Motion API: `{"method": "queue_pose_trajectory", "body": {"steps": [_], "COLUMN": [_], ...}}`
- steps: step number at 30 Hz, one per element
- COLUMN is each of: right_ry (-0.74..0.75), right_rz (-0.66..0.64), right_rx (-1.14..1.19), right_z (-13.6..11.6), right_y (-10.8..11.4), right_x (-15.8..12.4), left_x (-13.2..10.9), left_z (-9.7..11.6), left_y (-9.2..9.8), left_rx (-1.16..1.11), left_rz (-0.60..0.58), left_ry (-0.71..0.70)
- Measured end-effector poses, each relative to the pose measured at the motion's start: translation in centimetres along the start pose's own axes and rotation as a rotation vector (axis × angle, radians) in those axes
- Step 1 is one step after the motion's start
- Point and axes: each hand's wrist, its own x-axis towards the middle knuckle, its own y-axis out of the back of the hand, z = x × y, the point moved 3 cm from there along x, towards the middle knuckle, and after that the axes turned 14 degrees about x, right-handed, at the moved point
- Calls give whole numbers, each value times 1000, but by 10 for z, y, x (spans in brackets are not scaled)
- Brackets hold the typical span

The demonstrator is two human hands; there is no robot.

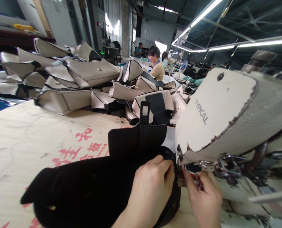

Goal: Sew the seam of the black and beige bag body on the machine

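Note:
A black bag lies on the plywood table, its flap with a slotted strap end standing up at the back. My left hand is closed on the bag's right-hand edge, thumb and fingers pinched together. Close by, under the head of a cream sewing machine marked TYPICAL, is my right hand. Its fingers are bent together at the edge of the bag near the needle area. What the right fingertips hold is hidden by the machine parts.
Beige bags with dark trim are piled along the back of the plywood table. Red lettering marks the board. Farther off, a person in a tan shirt sits among other work tables. The machine fills the right side.

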Motion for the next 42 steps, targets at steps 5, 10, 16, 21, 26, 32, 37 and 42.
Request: {"method": "queue_pose_trajectory", "body": {"steps": [5,10,16,21,26,32,37,42], "right_ry": [-10,22,60,92,128,141,140,119], "right_rz": [0,24,56,55,21,6,4,-5], "right_rx": [-17,-1,9,-25,-17,-35,-24,-25], "right_z": [2,-2,-8,-4,5,12,13,12], "right_y": [0,0,-1,-1,-2,-2,-2,-2], "right_x": [-1,2,6,4,-1,-6,-6,-5], "left_x": [0,-1,-1,-1,-1,2,1,1], "left_z": [-2,-2,-3,-3,-2,-2,-2,0], "left_y": [0,-1,-1,-1,-2,0,-1,-3], "left_rx": [-26,-48,-43,-28,-26,-31,-31,-36], "left_rz": [12,0,10,8,-3,-12,-15,-11], "left_ry": [10,5,-6,-18,-16,-5,5,10]}}
